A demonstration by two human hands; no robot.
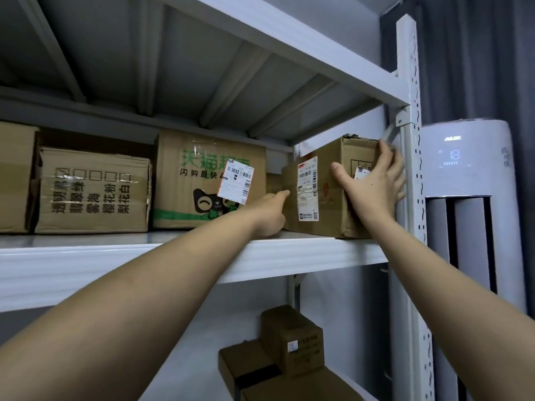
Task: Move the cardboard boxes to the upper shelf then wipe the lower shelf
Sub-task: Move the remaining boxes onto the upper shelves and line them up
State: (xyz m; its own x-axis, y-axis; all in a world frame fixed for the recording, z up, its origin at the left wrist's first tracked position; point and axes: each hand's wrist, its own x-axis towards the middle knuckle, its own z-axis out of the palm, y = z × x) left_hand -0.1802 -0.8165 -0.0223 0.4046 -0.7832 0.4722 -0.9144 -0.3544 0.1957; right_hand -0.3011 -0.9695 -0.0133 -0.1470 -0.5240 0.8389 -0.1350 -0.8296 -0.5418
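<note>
1. Head view: both bare arms reach up to the upper shelf (289,256), a white metal shelf whose front lip runs across the middle of the picture.
2. A cardboard box (327,175) with a white shipping label on its front sits at the right end of that shelf, close to the perforated upright post (412,169).
3. The right hand (373,186) lies spread against the box's front right part, fingers straight and reaching round its right edge, thumb stuck out to the left; it presses the box rather than curling round it.
4. The left hand (270,215) is at the box's lower left corner, its wrist over the shelf lip. One digit points straight along the box's left side; the rest of the fingers are hidden, so how far the hand is closed I cannot tell.
5. Left of this box stands a larger box with green print (202,180) and a loose label, then a box with black characters (92,192), then the edge of another carton (14,175) at the far left.
6. Below, on the lower shelf (202,328), three small brown boxes (292,340) are grouped at the right, one standing upright above two lower ones.
7. Right of the post stands a white air conditioner (474,183) with a lit display, against a dark curtain (477,53).
</note>
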